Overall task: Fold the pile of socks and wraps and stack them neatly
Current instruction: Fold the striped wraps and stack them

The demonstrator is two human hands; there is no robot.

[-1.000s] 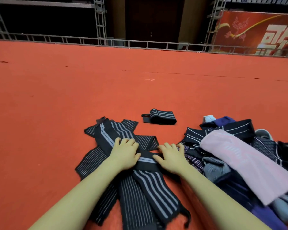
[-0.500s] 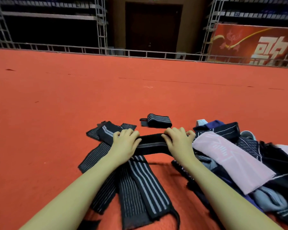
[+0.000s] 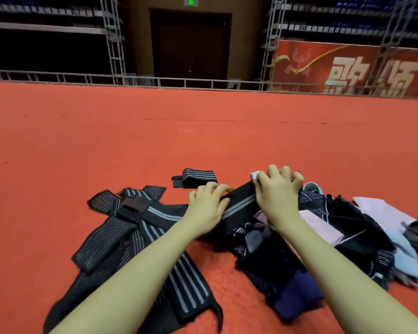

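Nearest, loose striped wraps [image 3: 140,249] are spread on the red floor [image 3: 58,165], with the mixed sock pile [image 3: 347,237] lying to the right. Between them, one black striped wrap [image 3: 239,206] is held stretched: it is gripped by the left hand [image 3: 206,208] near its middle and by the right hand [image 3: 277,196] at its far end. The step is judged to be straightening before folding. Beyond, one rolled wrap [image 3: 198,178] is already set down; the next fold should be laid beside it.
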